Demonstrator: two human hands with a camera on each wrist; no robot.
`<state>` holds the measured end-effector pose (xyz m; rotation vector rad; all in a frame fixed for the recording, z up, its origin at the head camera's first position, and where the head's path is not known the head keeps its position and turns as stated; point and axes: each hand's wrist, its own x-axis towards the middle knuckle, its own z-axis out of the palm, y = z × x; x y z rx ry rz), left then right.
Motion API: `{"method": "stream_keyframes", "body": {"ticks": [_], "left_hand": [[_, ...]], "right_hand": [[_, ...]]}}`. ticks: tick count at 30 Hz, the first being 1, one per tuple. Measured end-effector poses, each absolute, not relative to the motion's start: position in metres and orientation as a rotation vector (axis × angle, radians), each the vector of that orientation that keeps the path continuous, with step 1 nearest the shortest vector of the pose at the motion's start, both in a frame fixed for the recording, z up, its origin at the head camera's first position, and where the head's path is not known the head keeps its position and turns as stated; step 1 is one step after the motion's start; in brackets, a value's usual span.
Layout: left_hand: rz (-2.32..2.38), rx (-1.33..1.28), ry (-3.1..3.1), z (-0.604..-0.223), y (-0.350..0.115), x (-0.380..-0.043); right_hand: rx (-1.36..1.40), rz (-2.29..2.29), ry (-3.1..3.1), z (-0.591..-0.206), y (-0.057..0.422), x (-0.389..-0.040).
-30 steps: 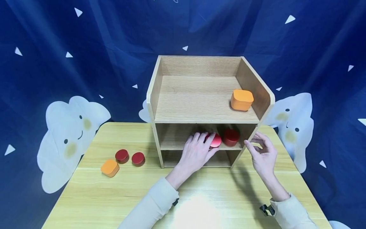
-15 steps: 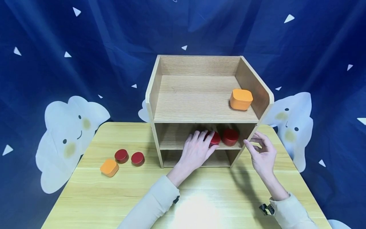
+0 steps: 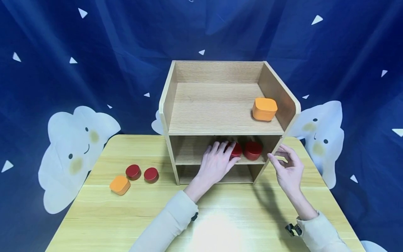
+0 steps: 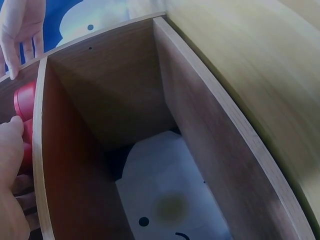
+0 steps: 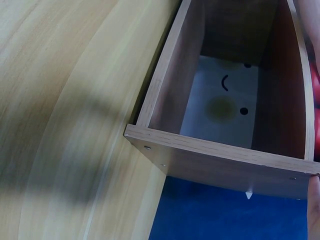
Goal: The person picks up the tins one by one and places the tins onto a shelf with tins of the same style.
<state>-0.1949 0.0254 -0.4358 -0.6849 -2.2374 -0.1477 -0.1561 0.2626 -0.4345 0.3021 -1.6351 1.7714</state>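
Observation:
In the head view, my left hand (image 3: 215, 161) reaches into the middle compartment of the wooden shelf (image 3: 217, 133). Its fingers and thumb hold a round red tin (image 3: 236, 151), whose left part they hide. Just right of it stands a second round red tin (image 3: 253, 151). My right hand (image 3: 290, 170) is at the shelf's right side, thumb at the front edge of the side panel and the other fingers loosely bent outside it. The left wrist view shows my left thumb (image 4: 15, 124) against the red tins, beyond the divider board (image 4: 42, 150).
An orange rounded-square box (image 3: 265, 109) stands on the shelf's top level, near its right wall. On the table (image 3: 126, 220), left of the shelf, are two round red tins (image 3: 151, 175) and another orange box (image 3: 120, 185). A blue cloud-print curtain (image 3: 141, 42) hangs behind.
The red tin in my left hand has gone from tilted forward to level on the middle shelf, slightly farther in. My right hand stays at the side panel.

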Motion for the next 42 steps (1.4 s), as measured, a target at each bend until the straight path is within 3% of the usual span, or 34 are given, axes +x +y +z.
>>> {"method": "stream_keyframes", "body": {"ticks": [22, 42], "left_hand": [[-0.247, -0.769, -2.393, -0.431, 0.012, -0.175], [-0.165, -0.875, -2.346, -0.438, -0.036, -0.142]], "right_hand": [[0.302, 1.775, -1.631, -0.435, 0.265, -0.157], [0.335, 1.775, -1.629, -0.435, 0.264, -0.157]]}}
